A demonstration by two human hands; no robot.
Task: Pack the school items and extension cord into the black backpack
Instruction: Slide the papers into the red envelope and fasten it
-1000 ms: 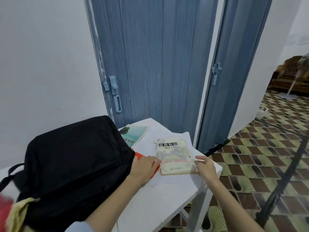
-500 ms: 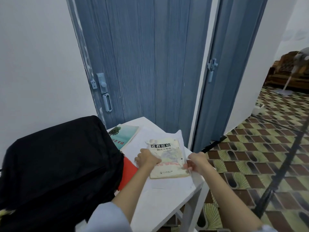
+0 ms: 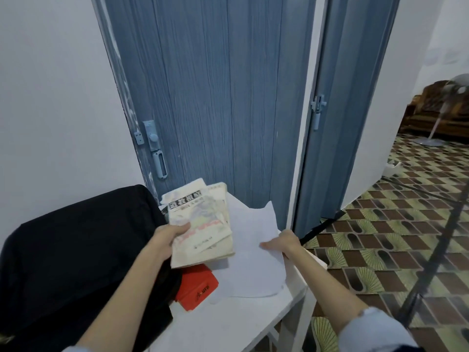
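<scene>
A worn book (image 3: pixel 203 224) (cream cover, printed title, corners frayed) is gripped along its left edge by the left hand (image 3: pixel 166 240) and is held raised and tilted above the white desk (image 3: pixel 228 323). The black backpack (image 3: pixel 76 270) is seen just left of it, filling the desk's left side. A red case (image 3: pixel 196 288) is lodged partly under the backpack's edge, below the book. The right hand (image 3: pixel 281 243) is laid with fingers nearly straight on loose white paper (image 3: pixel 253 252) spread at the desk's right edge. Blue-grey doors (image 3: pixel 223 97) are seen behind.
</scene>
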